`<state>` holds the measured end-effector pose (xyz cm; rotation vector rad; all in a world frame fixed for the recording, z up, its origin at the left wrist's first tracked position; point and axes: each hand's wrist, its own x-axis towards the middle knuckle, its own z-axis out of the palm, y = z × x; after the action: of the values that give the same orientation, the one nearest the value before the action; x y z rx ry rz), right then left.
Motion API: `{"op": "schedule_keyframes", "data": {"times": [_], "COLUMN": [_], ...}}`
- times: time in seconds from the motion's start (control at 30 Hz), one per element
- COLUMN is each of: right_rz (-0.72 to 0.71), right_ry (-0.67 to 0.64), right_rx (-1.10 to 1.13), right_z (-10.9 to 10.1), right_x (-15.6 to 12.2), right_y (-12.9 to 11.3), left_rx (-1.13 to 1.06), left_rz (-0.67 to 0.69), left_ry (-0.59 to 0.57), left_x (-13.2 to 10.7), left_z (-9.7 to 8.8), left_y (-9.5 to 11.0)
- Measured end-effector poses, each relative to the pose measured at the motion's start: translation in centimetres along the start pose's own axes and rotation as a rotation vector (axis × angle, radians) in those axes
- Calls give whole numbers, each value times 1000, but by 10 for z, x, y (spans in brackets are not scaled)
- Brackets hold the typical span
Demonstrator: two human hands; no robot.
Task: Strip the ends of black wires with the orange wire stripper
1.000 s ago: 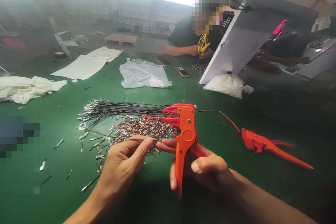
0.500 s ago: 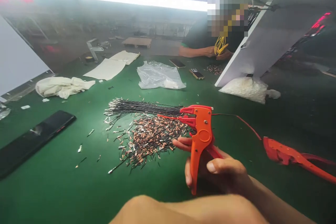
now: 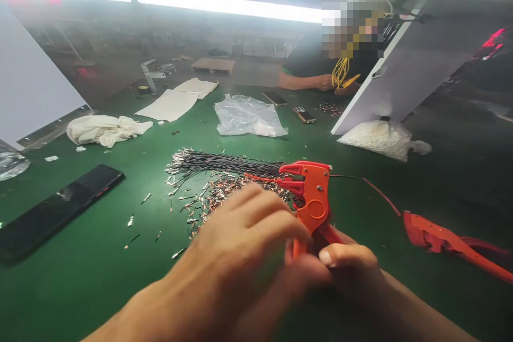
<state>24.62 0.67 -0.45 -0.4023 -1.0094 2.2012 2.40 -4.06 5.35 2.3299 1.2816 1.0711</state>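
Right hand (image 3: 352,272) clamped round the handles of the orange wire stripper (image 3: 312,203), tool upright with its head pointing left over the table. Left hand (image 3: 248,240) sits in front of it, blurred, fingers curled in against the stripper's lower handle and the right thumb; cannot tell if it pinches anything. Just behind the left hand: heap of small copper-ended cut pieces (image 3: 224,192) on the green table (image 3: 100,278), and behind that a bundle of black wires (image 3: 224,163) lying flat, ends to the left, reaching up to the stripper head. Thin red wire (image 3: 368,184) runs right from the stripper head toward a second red stripper (image 3: 444,240) lying on the table, well apart. Dark phone (image 3: 56,214) flat at left. Further out: white cloth (image 3: 106,129), clear plastic bag (image 3: 248,116), bag of white bits (image 3: 379,139) under a tilted white board (image 3: 412,61). Far side, another person's hands (image 3: 332,83) hold yellow wires (image 3: 340,70).
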Motion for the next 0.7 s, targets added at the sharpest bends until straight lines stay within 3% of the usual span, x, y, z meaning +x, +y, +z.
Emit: {"op": "schedule_keyframes", "data": {"times": [0.07,0.13,0.3,0.47,0.57,0.7], "right_rz": [-25,-27,-6,3,41,101], "right_ry": [-19,-19,-49,-100,-106,-85], "right_rx": [-16,-19,30,84,107,131], "right_z": [1,1,1,0,-1,-4], "right_x": [0,0,1,2,3,6], "right_y": [-2,-5,-10,-10,-9,-8], "left_rx": [210,321,265,125,48,135], "left_rz": [153,218,200,128,184,139], "left_ry": [-31,-35,-138,-246,-271,-54], "left_x": [32,43,23,16,16,10], "left_z": [0,6,20,21,20,13], "left_y": [-12,-27,-52,-58,-65,-74]}}
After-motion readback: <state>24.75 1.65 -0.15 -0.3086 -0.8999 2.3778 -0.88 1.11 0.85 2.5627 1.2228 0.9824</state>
